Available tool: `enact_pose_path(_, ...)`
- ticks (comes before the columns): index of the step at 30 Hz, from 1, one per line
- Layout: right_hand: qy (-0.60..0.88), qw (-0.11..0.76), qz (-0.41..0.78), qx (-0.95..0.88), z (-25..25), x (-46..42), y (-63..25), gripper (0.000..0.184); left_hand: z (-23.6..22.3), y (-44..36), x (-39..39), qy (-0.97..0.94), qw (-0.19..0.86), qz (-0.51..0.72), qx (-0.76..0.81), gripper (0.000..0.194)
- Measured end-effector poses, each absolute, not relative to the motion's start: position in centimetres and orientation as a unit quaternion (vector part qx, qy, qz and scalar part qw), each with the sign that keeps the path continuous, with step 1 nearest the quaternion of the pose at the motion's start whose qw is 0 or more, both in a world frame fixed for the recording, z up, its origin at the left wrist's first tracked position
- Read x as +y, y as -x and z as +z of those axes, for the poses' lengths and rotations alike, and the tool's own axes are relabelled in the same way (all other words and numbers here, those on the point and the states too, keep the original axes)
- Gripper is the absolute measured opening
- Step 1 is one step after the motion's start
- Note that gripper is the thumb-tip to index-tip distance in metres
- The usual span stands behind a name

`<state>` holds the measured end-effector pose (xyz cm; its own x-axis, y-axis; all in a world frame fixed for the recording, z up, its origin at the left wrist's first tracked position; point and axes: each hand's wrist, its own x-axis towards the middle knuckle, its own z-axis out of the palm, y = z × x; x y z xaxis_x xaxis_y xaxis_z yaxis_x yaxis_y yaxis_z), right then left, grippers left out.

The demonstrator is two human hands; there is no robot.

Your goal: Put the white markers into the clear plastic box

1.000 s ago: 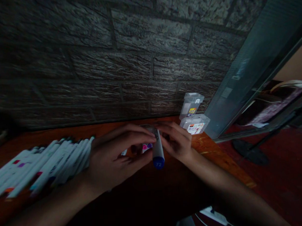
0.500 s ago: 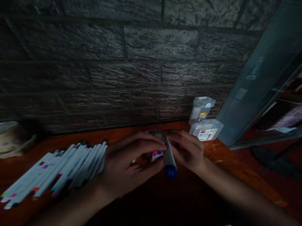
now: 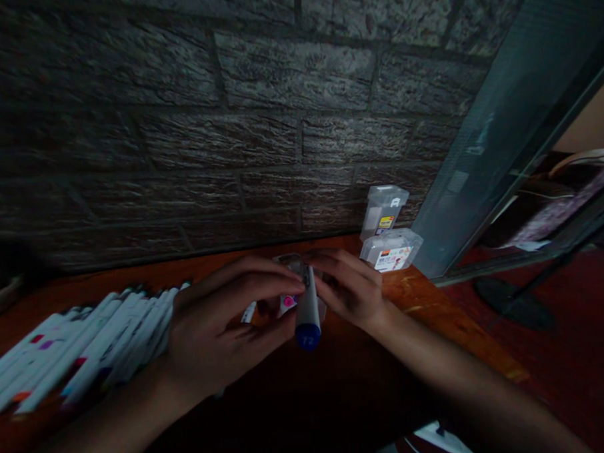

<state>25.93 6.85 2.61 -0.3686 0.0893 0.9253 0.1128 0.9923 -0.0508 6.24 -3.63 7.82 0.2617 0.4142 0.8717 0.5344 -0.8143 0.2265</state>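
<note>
A white marker (image 3: 308,306) with a blue end numbered 72 points toward me, between my two hands. My left hand (image 3: 236,316) pinches it from the left, thumb below and fingers above. From the other side my right hand (image 3: 352,288) has its fingers curled at the marker's far part; its fingertips are partly hidden. Behind the marker shows part of a clear plastic case (image 3: 289,258), mostly covered by the hands. A pink marker end (image 3: 288,300) peeks out under the left fingers.
Many white markers (image 3: 96,335) lie side by side on the wooden table (image 3: 420,308) at left. Two clear plastic box parts (image 3: 385,209) with labels stand at the back right, near the stone wall (image 3: 298,133). A grey-green post (image 3: 478,138) rises beyond the table's right edge.
The view has shifted to the right, so everything sits further left in the picture. Both hands keep the same hold around the blue-ended marker.
</note>
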Motion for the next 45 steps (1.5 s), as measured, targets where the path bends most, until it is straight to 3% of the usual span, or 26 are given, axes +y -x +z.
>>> enact_pose_path(10, 0.055, 0.534, -0.02, -0.843, 3.0, 6.9, -26.7, 0.031, 7.6, -6.9, -3.1, 0.787, 0.039, -0.559, -0.256, 0.017)
enact_pose_path(17, 0.05, 0.547, -0.033, -0.835, 2.7, 7.2, -26.0, 0.021, 6.8, -6.2, -2.8, 0.784, 0.032, -0.565, -0.256, 0.02)
enact_pose_path(32, 0.067, 0.539, 0.002, -0.84, 2.2, 7.2, -26.0, 0.029, 7.4, -6.3, -3.3, 0.787, 0.048, -0.536, -0.303, 0.014)
enact_pose_path(45, 0.062, 0.544, 0.0, -0.837, 2.4, 7.1, -25.9, 0.021, 7.5, -6.4, -3.3, 0.781, 0.027, -0.553, -0.289, 0.011)
